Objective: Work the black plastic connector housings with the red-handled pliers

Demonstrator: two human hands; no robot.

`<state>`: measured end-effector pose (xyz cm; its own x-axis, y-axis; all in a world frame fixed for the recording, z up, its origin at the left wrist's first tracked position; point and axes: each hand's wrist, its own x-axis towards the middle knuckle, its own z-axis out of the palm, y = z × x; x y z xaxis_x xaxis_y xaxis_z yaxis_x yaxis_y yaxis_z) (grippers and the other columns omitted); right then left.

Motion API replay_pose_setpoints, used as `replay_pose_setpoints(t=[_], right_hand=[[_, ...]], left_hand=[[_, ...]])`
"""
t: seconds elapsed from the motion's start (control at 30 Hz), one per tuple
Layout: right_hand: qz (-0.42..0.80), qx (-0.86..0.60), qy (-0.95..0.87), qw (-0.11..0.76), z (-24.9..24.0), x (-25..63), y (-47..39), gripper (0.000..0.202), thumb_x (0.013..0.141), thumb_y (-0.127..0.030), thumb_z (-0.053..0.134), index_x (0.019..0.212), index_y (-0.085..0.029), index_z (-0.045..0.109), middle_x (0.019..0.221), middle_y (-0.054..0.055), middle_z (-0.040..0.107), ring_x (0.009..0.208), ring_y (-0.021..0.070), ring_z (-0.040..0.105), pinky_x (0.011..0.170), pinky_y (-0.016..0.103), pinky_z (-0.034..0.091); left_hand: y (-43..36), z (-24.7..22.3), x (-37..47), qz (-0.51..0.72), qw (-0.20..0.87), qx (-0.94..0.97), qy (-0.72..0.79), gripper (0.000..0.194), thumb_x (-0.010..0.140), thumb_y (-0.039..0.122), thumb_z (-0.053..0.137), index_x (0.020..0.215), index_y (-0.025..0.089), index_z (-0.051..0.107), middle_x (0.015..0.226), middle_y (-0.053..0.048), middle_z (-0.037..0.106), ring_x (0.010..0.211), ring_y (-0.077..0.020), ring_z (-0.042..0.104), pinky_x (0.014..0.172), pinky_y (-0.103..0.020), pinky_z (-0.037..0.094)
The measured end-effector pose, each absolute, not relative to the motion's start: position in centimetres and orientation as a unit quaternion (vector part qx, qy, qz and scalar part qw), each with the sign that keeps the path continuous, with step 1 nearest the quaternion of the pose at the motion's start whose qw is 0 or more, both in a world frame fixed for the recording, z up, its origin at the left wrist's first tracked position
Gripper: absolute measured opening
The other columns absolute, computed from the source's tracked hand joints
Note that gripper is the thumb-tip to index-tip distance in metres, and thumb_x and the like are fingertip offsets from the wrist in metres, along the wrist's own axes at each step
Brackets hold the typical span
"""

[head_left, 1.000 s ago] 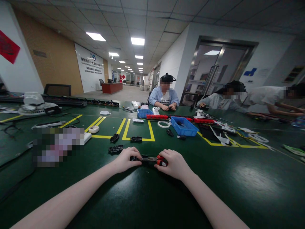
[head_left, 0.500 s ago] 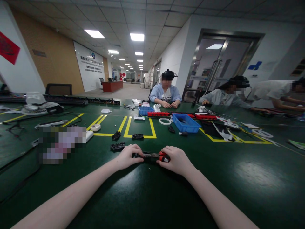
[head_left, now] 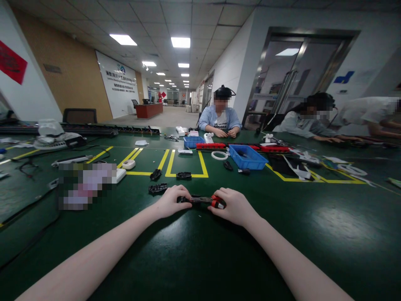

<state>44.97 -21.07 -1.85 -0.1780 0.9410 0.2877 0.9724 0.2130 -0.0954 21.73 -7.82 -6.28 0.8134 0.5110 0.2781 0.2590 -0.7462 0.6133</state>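
My right hand (head_left: 231,205) is closed round the red and black handles of a pair of pliers (head_left: 217,202). The metal jaws point left and meet a black plastic part (head_left: 194,197). Pinched in the fingers of my left hand (head_left: 173,202) is that same black part, mostly hidden by the fingers and the jaws. Just beyond my left hand lies a ridged black plastic piece (head_left: 157,189). Two similar pieces rest farther off, one black piece (head_left: 155,174) to the left and another black piece (head_left: 183,175) on the yellow tape.
A blue bin (head_left: 247,158) with dark contents stands beyond my right hand, beside a white ring (head_left: 219,155). Red strips (head_left: 210,146) lie behind it. A white tape roll (head_left: 128,164) sits at left. Across the green table (head_left: 200,259), a person (head_left: 220,113) sits working.
The view has shifted slightly, so things on the table appear a little to the right. Both hands keep their grip on the pliers and the black part.
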Motion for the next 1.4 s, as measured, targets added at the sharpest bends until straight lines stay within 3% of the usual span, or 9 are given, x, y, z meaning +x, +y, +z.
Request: replay_pose_setpoints(t=[1.4], right_hand=[[-0.053, -0.616, -0.771, 0.152, -2.00, 45.17, -20.77, 0.027, 0.081, -0.046, 0.067, 0.089, -0.020, 0.064, 0.085, 0.003, 0.065, 0.075, 0.0183, 0.060, 0.062, 0.029, 0.043]], left_hand=[[-7.74, -6.30, 21.63, 0.227, 0.266, 0.913, 0.208, 0.016, 0.085, 0.034, 0.071, 0.096, 0.023, 0.073, 0.107, -0.004, 0.065, 0.098, -0.0227, 0.059, 0.093, -0.038, 0.043]])
